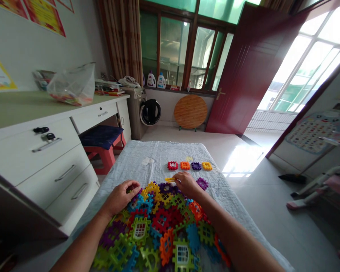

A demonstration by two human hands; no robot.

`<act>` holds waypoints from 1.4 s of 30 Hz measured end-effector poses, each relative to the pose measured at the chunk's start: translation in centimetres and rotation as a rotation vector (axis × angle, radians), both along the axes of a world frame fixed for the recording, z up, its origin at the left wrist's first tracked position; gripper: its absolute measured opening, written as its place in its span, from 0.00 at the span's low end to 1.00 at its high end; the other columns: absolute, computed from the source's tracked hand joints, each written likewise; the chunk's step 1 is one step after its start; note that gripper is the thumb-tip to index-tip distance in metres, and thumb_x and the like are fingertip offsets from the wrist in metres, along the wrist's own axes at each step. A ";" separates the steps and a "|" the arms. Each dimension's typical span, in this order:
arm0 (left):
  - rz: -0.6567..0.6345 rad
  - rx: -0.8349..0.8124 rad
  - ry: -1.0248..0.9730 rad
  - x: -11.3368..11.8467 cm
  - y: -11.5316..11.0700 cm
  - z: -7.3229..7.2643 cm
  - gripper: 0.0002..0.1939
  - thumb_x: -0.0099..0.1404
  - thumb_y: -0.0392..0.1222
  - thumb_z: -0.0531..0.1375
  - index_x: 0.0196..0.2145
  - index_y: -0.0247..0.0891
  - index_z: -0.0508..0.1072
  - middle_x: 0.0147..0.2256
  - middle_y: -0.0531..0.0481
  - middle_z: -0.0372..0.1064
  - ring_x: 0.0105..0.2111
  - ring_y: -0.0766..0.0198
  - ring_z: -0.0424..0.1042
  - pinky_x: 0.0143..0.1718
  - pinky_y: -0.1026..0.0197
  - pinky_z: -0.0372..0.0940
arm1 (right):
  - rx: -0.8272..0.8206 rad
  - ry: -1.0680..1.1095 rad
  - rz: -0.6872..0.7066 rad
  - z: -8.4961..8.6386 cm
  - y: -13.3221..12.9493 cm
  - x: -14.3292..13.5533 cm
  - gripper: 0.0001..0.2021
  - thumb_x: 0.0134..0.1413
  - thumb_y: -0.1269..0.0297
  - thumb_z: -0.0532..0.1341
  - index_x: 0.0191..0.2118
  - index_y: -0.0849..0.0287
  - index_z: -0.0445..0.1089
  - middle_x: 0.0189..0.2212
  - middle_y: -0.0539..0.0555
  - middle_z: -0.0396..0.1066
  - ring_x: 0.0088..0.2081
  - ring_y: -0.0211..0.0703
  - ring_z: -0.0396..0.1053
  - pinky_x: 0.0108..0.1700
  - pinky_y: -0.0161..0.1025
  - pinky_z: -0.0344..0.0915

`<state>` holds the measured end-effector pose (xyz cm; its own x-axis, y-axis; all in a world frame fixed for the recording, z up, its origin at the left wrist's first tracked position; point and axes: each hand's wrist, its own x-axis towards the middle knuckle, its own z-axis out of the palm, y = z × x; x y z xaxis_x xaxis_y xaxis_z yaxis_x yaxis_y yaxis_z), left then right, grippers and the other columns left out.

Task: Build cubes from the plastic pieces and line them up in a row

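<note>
A large heap of colourful plastic interlocking pieces (162, 219) covers the near part of the cloth-covered table. At the heap's left edge rests my left hand (124, 194), fingers curled over some pieces; what it grips, if anything, is hidden. My right hand (184, 182) pinches a yellow piece (169, 180) just beyond the heap's far edge. Farther back stand a red piece (172, 165), an orange piece (185, 165), a dark purple piece (196, 166) and a yellow-orange piece (207, 166) in a row. A purple piece (202, 184) lies right of my right hand.
A pale blue cloth (158, 151) covers the table. To the left are a white desk (59, 139) with a plastic bag (73, 85) and a stool (102, 138). A washing machine (136, 113), a round wooden board (190, 112) and a red door (252, 68) stand beyond.
</note>
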<state>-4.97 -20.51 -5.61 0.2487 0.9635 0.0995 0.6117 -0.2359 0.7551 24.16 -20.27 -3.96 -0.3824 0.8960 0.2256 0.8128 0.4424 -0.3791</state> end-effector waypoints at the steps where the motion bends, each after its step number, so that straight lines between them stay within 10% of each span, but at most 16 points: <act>1: -0.002 -0.002 0.003 0.0 0.0 0.0 0.18 0.59 0.56 0.55 0.36 0.40 0.74 0.33 0.49 0.75 0.35 0.59 0.74 0.38 0.61 0.67 | 0.003 0.039 -0.047 0.2 0.1 0.2 0.11 0.58 0.69 0.51 0.35 0.58 0.71 0.29 0.51 0.71 0.33 0.39 0.66 0.38 0.34 0.56; 6: -0.008 -0.001 0.003 0.0 0.0 0.0 0.17 0.60 0.55 0.55 0.36 0.40 0.73 0.34 0.49 0.75 0.36 0.59 0.73 0.39 0.62 0.67 | -0.085 0.114 -0.245 0.8 1.0 2.1 0.16 0.53 0.71 0.53 0.47 0.59 0.67 0.23 0.48 0.68 0.27 0.38 0.65 0.31 0.33 0.56; 11: -0.001 0.008 -0.005 0.0 -0.1 0.0 0.17 0.60 0.54 0.55 0.36 0.39 0.73 0.34 0.49 0.75 0.36 0.59 0.73 0.39 0.62 0.66 | -0.061 -0.141 -0.290 1.0 0.8 2.9 0.11 0.46 0.71 0.58 0.39 0.59 0.72 0.35 0.56 0.72 0.39 0.46 0.67 0.41 0.37 0.58; 19: -0.002 -0.012 -0.032 0.2 -0.1 0.3 0.19 0.61 0.55 0.53 0.36 0.39 0.73 0.34 0.49 0.75 0.36 0.58 0.73 0.38 0.61 0.66 | -0.090 -0.016 0.139 3.7 -0.8 -3.9 0.13 0.49 0.63 0.61 0.42 0.59 0.72 0.37 0.55 0.73 0.39 0.42 0.67 0.42 0.35 0.59; 26: -0.004 -0.022 -0.055 0.1 -0.2 0.5 0.17 0.60 0.55 0.55 0.36 0.39 0.73 0.34 0.49 0.75 0.36 0.58 0.73 0.39 0.62 0.66 | -0.301 0.183 0.031 1.7 -0.7 -7.2 0.13 0.42 0.71 0.60 0.38 0.58 0.72 0.24 0.47 0.69 0.25 0.33 0.63 0.28 0.31 0.55; 34: -0.001 -0.026 -0.039 0.0 -0.1 0.1 0.17 0.60 0.54 0.56 0.37 0.38 0.72 0.34 0.49 0.75 0.36 0.58 0.73 0.39 0.62 0.66 | -0.541 0.984 -0.136 2.9 2.8 -0.5 0.10 0.37 0.69 0.59 0.32 0.61 0.68 0.19 0.46 0.64 0.20 0.31 0.60 0.23 0.30 0.56; 42: -0.020 0.000 -0.039 0.0 0.0 -0.1 0.16 0.60 0.53 0.56 0.36 0.39 0.72 0.32 0.50 0.74 0.34 0.60 0.73 0.37 0.63 0.66 | -0.403 0.589 -0.325 0.1 3.5 3.7 0.08 0.39 0.72 0.56 0.29 0.61 0.69 0.18 0.45 0.62 0.20 0.32 0.58 0.24 0.31 0.56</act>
<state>-4.99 -20.50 -5.73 0.2639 0.9584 0.1091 0.5773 -0.2475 0.7781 27.82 -16.75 -3.86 -0.0053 0.9984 -0.0567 0.4929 -0.0467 -0.8688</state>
